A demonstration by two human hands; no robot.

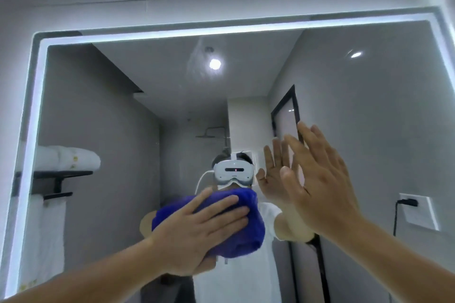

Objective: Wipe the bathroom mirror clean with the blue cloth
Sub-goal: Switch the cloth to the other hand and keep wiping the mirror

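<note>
The blue cloth [248,236] sits bunched against the mirror [369,118], low and near the middle of the glass. The left hand [197,231] lies flat on it. Its grip is apart: the fingers run straight across the fabric and press it to the glass instead of curling round it. The right hand [320,184] is raised beside it at the glass with its grip apart as well, fingers spread and straight, holding nothing. Whether its fingertips touch the mirror I cannot tell.

The cloth looks soft, thick and light. It should fold and crumple under the palm, so a broad flat press over the bulk of the wad suits it better than a pinch at an edge. On smooth glass it will probably slide easily. A loose corner could drag or slip out from under the hand. The mirror is stiff and breakable, so even, moderate pressure seems wise.

No container shows. In the reflection at the left, a dark shelf [61,174] carries rolled white towels [71,157].
</note>
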